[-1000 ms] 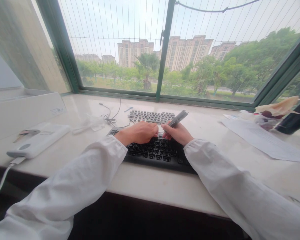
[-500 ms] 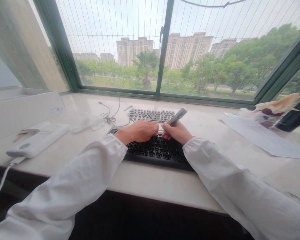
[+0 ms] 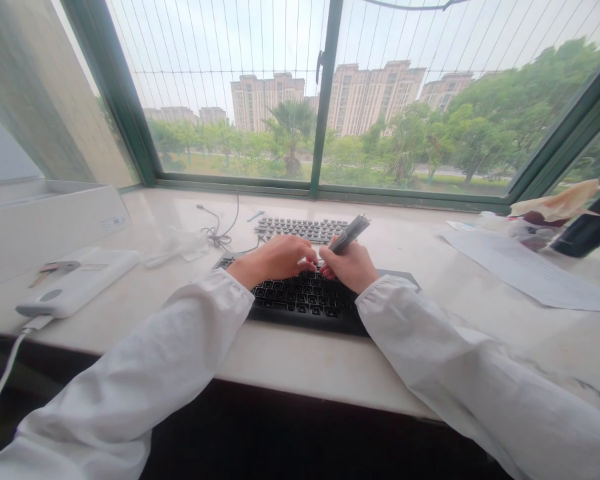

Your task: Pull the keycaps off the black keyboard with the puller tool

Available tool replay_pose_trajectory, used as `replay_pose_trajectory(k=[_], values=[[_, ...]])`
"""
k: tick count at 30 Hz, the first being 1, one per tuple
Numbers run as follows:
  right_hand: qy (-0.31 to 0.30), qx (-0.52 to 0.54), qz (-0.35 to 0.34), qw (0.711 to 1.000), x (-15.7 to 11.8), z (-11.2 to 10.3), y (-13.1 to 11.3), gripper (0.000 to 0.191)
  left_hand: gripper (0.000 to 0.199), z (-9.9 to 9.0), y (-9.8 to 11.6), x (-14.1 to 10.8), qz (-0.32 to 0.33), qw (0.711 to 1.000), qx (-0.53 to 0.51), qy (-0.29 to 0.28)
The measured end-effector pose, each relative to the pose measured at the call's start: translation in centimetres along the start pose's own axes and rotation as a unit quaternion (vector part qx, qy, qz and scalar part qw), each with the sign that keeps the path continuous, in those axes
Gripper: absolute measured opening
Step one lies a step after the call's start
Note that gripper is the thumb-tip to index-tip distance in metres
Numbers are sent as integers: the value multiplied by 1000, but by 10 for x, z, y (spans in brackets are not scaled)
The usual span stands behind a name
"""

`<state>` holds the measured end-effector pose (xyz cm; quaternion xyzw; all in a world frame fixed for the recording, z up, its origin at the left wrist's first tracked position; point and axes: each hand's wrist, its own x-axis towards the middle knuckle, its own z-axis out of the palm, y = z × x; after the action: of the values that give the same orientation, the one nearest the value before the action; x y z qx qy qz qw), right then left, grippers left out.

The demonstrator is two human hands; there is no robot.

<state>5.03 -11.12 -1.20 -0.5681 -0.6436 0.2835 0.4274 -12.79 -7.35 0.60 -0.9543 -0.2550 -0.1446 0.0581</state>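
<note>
A black keyboard (image 3: 300, 303) with its keycaps off lies in front of me, its bare key sockets showing. Over its upper middle, my left hand (image 3: 279, 257) is closed, fingers curled down; whatever may be between the fingertips is too small to make out. Close beside it, my right hand (image 3: 351, 265) grips a dark grey pen-like tool (image 3: 351, 233), which sticks up and to the right out of the fist. The tool's lower end is hidden by the fingers. Behind the keyboard, loose keycaps (image 3: 300, 229) stand in rows on the white sill.
To the left are a white power bank (image 3: 87, 280) with keys on it, a plugged-in white cable (image 3: 5, 380), a white box (image 3: 55, 223) and clear plastic (image 3: 177, 247). A black cable (image 3: 219, 235) lies coiled behind. Paper sheets (image 3: 530, 270) and a black object (image 3: 590, 223) are at right.
My right hand has shifted slightly left with the pen-like tool. My left hand has moved a little up and left, and its fingers have bent differently. The view has tilted slightly.
</note>
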Motion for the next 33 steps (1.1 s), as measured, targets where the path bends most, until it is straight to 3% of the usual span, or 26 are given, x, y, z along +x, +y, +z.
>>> replay_pose_trajectory(k=[5, 11, 16, 22, 33], values=[[8, -11, -17, 1000, 3, 1, 3, 17, 23, -2, 8, 0, 1, 1000, 19, 15], [2, -4, -11, 1000, 7, 2, 11, 19, 25, 1, 18, 1, -48, 995, 87, 26], [9, -18, -46, 999, 6, 2, 15, 21, 26, 2, 12, 0, -54, 997, 20, 41], [6, -21, -38, 999, 8, 2, 15, 22, 15, 3, 5, -4, -33, 997, -56, 51], [21, -43, -46, 998, 8, 0, 12, 26, 11, 8, 6, -4, -109, 992, -28, 66]])
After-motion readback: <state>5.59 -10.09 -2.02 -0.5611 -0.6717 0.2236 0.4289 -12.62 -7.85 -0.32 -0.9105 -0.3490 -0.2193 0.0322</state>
